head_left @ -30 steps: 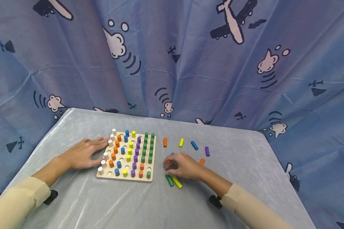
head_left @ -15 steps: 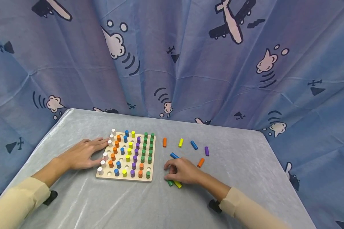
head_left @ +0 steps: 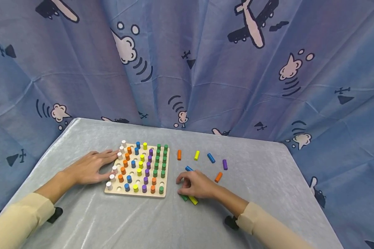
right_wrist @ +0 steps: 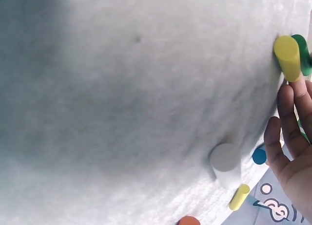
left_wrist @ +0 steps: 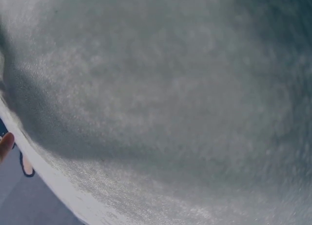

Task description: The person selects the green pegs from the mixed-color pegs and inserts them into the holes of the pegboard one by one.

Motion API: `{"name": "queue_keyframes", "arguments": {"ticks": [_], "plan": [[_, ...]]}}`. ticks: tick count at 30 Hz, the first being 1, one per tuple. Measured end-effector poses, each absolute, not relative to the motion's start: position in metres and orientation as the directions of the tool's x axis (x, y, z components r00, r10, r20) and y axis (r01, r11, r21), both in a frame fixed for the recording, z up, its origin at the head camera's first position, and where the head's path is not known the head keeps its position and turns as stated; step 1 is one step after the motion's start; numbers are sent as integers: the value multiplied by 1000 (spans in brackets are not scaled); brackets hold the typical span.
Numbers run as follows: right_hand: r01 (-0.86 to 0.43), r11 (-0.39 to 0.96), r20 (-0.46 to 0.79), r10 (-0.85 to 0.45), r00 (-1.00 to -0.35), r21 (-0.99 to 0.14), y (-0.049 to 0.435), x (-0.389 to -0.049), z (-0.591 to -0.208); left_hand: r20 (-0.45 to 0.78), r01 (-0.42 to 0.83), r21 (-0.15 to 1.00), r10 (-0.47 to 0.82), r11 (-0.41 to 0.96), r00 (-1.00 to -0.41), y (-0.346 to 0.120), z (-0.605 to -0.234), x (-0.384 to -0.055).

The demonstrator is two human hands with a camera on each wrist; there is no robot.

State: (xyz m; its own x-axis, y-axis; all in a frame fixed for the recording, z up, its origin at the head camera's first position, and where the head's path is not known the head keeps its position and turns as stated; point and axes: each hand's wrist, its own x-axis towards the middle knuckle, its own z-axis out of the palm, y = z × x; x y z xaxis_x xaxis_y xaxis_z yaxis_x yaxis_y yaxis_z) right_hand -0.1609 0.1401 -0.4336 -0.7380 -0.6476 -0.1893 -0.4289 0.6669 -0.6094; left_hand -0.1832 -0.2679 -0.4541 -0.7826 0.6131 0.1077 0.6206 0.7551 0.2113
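Note:
My left hand [head_left: 90, 166] lies flat with its fingertips on the left edge of a wooden pegboard [head_left: 137, 194] and its thumb near the white pegs. The board carries columns of white, orange, blue, yellow, purple and green pegs. To the right of it, my right hand [head_left: 197, 185] bends its fingers down over a loose green peg [head_left: 183, 198] and a yellow peg [head_left: 193, 200]. In the right wrist view, a fingertip is right at the yellow peg [right_wrist: 287, 58], beside the green peg [right_wrist: 302, 53]. I cannot tell whether the thumb and index finger pinch the green one.
Behind the right hand lie loose orange [head_left: 179, 155], yellow [head_left: 197, 155], blue [head_left: 211, 158] and purple [head_left: 225, 164] pegs, with another orange peg [head_left: 218, 177] and a blue peg [head_left: 188, 168] closer. A white peg [right_wrist: 226, 159] shows in the right wrist view. A curtain [head_left: 193, 69] hangs behind the table.
My right hand has shifted slightly and now covers more of the green peg, while the nearer orange peg is less hidden. The left hand and the board stay in place.

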Motion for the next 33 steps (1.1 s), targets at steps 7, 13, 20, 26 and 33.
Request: {"name": "queue_keyframes", "arguments": {"ticks": [7,13,20,26,33], "plan": [[-441,642,-145,-653,-743,-627,133,-163,-426,106,617,210,610,758,-785,-268,-454,-183],[-443,615,-77,-635,-769,-653,125,-165,-421,99,615,211,610,760,-786,-268,-454,-183],[-485,533,55,-632,-773,-693,113,-164,-421,98,613,209,607,762,-788,-268,-455,-184],[-525,500,101,-651,-753,-689,103,-162,-423,99,614,207,608,762,-788,-269,-455,-183],[-536,510,95,-659,-746,-673,96,-161,-424,107,621,212,614,754,-782,-268,-455,-183]]}}
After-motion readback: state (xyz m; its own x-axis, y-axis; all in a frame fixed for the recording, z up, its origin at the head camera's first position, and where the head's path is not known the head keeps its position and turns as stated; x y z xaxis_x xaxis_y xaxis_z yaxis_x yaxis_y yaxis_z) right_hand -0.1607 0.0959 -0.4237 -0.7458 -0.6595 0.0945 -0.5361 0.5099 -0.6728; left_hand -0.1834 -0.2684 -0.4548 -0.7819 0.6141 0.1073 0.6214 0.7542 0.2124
